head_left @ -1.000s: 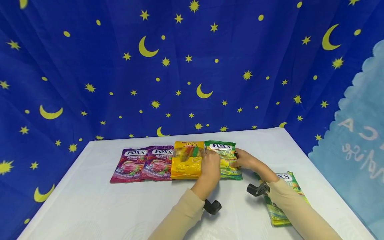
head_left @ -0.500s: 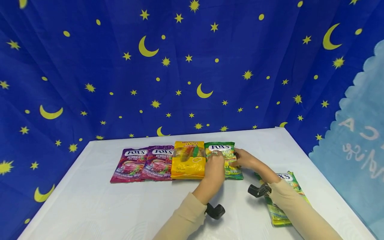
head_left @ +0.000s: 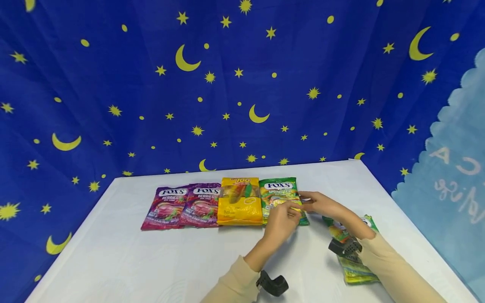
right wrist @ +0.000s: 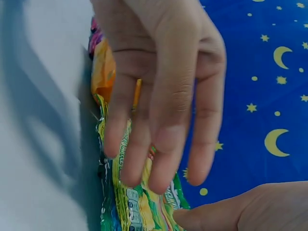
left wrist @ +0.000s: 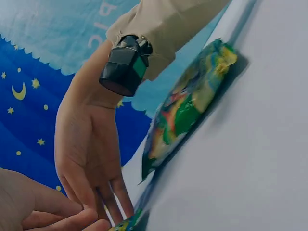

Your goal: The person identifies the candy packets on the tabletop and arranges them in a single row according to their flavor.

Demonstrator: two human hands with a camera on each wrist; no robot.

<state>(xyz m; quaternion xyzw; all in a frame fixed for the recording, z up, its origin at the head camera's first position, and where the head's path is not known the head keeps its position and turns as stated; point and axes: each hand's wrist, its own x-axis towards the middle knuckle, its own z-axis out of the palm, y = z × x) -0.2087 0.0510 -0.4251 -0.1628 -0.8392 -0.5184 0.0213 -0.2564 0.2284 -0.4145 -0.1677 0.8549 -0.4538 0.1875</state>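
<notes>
My left hand [head_left: 282, 221] is over the lower part of a green Fox's Spring Tea candy bag [head_left: 279, 185]. In the right wrist view, the fingers of that left hand [right wrist: 166, 96] extend loosely above the bag's front. At the bag's right edge is my right hand [head_left: 322, 205], its fingertips close to the left ones. The left wrist view shows the right hand [left wrist: 89, 144] with fingers mostly straight, pointing down beside the bag. Left of the green bag lies a yellow gummy candy bag [head_left: 239, 212], followed by two purple Fox's Berries bags [head_left: 165, 206] [head_left: 201, 206].
More green candy bags [head_left: 356, 265] lie stacked at the front right, partly under the right forearm. All rest on a white table [head_left: 132, 265]. A blue curtain [head_left: 227, 54] with stars and moons rises behind the table, and a light-blue cloth hangs at the right.
The left hand moves from the yellow bag's right edge across the green bag to its lower right part, near the right hand. The right forearm shifts slightly right; the bags barely move.
</notes>
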